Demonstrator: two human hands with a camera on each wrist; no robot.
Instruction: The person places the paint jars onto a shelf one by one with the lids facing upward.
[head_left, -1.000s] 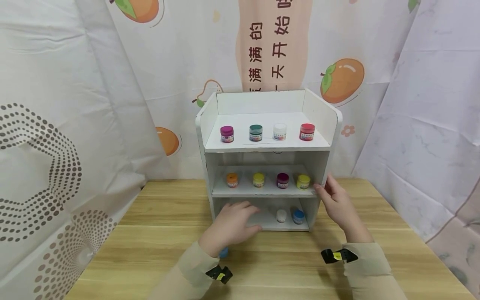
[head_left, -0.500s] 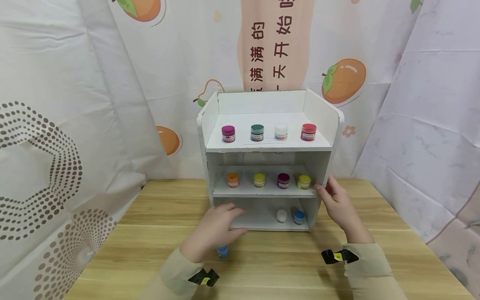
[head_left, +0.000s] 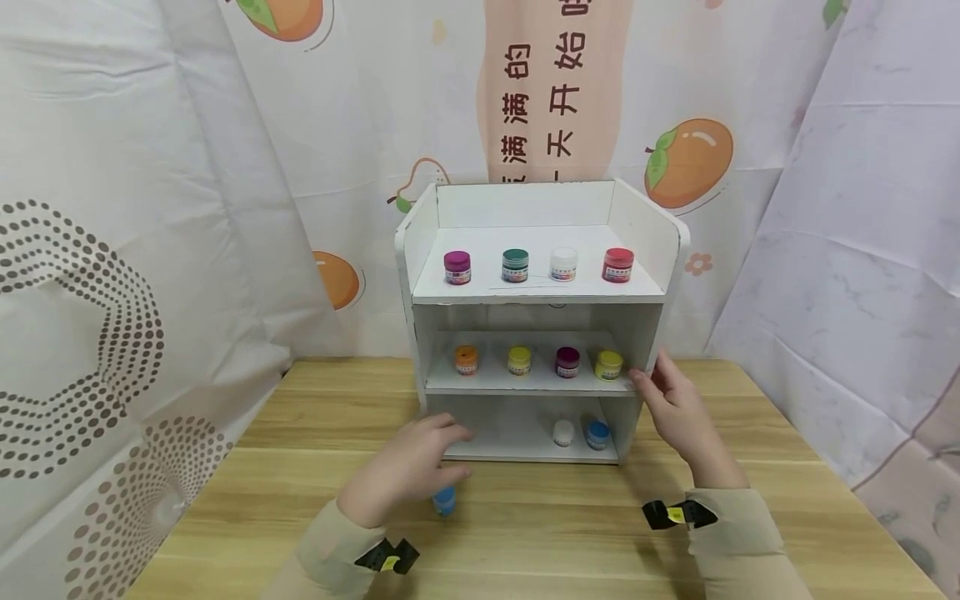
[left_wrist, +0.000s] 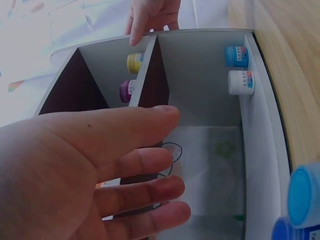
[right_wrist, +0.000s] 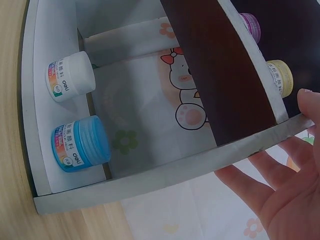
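A small white shelf unit [head_left: 540, 298] stands on the wooden table, with paint jars on its three levels. My left hand [head_left: 408, 462] hovers before the lower left of the unit, fingers spread and nothing held. Just right of its wrist, a blue paint jar [head_left: 444, 500] is on the table; in the left wrist view, a light blue part [left_wrist: 302, 196] and a darker blue part [left_wrist: 296, 230] show there. My right hand [head_left: 675, 408] grips the unit's right side panel [right_wrist: 200, 170], thumb at the front edge, fingers outside. A white jar [head_left: 563, 432] and a light blue jar [head_left: 597, 435] occupy the bottom level's right part.
On the middle level are an orange jar [head_left: 467, 360], two yellow jars and a dark purple jar [head_left: 567, 362]. The top holds purple, green [head_left: 515, 265], white and red [head_left: 617, 265] jars. Printed cloth [head_left: 360, 100] hangs behind and beside the table [head_left: 525, 542].
My left hand has drawn back leftward from the front of the bottom level, uncovering more of the blue jar on the table. The right hand stays at the side panel.
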